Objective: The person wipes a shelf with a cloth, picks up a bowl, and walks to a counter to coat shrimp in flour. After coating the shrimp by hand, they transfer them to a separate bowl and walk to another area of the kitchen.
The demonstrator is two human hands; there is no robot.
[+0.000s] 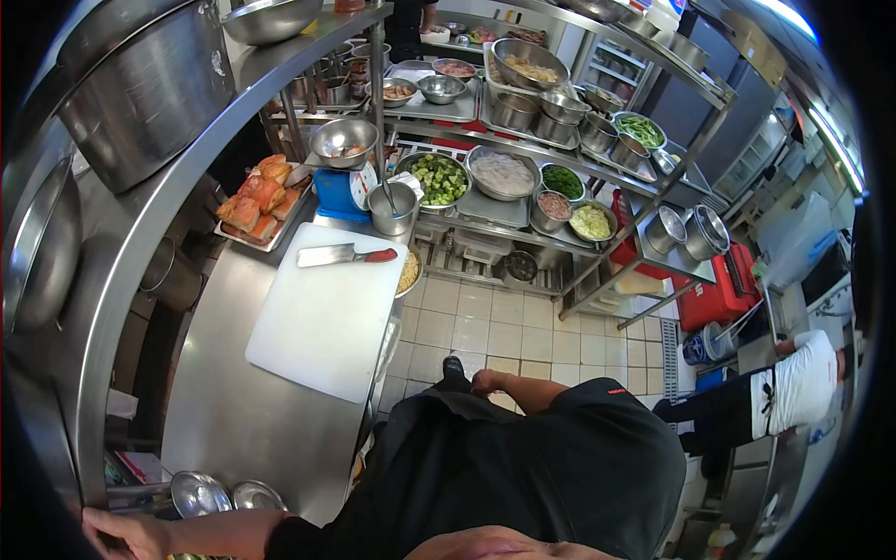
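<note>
My left hand point(131, 534) reaches out at the lower left, beside the metal upright of the shelf, its thumb and fingers apart; nothing shows in it. Its fingertips fade into the dark edge. Loosely curled, my right hand point(485, 381) hangs at my side above the tiled floor, with nothing seen in it. On the steel counter point(219, 373) lies a white cutting board point(322, 317). A cleaver point(327, 255) with a red handle rests across its far end, apart from both hands. Two metal bowls point(199, 493) sit near my left forearm.
Behind the board stand a blue scale point(342, 193) with a metal bowl on top and a tray of orange-brown meat pieces point(257, 198). Racks hold chopped green vegetables point(439, 179) and several other bowls. A large pot point(154, 89) stands upper left. A person in white point(793, 387) works at right.
</note>
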